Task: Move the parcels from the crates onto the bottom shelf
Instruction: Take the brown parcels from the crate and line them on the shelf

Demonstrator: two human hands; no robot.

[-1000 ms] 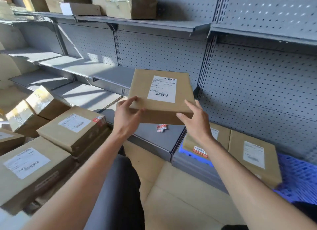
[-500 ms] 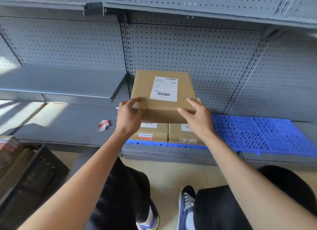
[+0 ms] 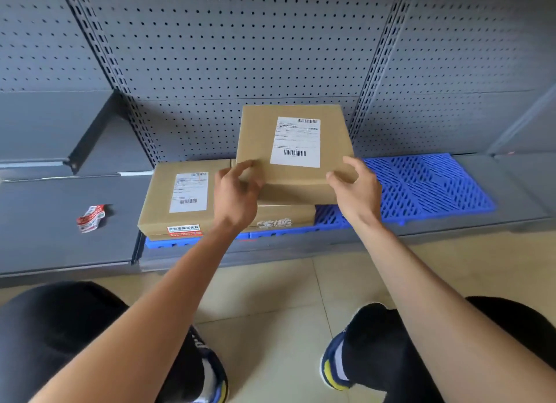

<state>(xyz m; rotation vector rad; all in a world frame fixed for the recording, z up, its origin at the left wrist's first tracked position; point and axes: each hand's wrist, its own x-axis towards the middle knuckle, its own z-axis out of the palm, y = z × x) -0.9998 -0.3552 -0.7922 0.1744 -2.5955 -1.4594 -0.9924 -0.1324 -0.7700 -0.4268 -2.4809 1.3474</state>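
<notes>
I hold a flat brown cardboard parcel with a white barcode label, just above the bottom shelf. My left hand grips its near left corner and my right hand its near right corner. Under it, on the blue slotted mat of the grey bottom shelf, lie two more brown parcels side by side: a labelled one on the left and one mostly hidden beneath the held parcel. No crates show in this view.
A crumpled red and white wrapper lies on the grey shelf section at the left. A higher shelf on a black bracket juts out at the upper left. Perforated grey panels back the rack. My knees and shoes are over the tiled floor.
My view swung from the crates on the left to face the bottom shelf. Both hands have lowered the parcel until it hovers over the right parcel on the blue mat.
</notes>
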